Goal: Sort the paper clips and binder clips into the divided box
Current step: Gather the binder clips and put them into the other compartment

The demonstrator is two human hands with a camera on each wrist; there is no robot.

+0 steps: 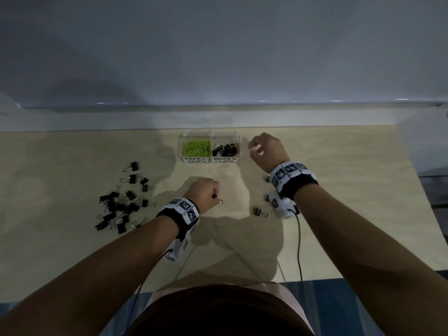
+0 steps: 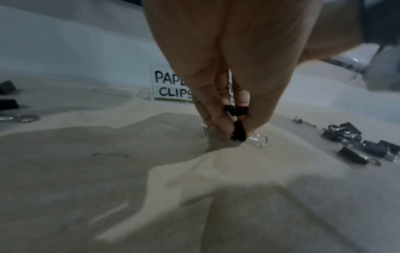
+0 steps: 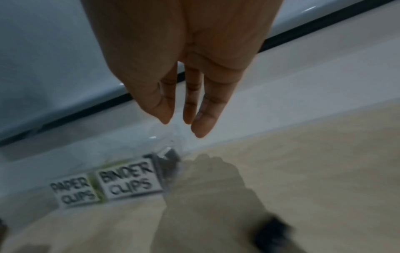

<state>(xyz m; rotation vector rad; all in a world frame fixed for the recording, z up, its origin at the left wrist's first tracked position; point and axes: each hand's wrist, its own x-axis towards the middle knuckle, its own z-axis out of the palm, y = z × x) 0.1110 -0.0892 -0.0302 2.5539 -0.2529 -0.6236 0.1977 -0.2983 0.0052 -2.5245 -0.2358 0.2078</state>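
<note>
your left hand (image 2: 227,95) is pinching a binder clip (image 2: 238,131) low over the tabletop (image 1: 72,151), right hand (image 1: 266,151) loose and empty beside the divided box (image 1: 209,136). that fingertip grip looks thin, so it could slip or land among the green paper clips (image 1: 196,147).
</note>
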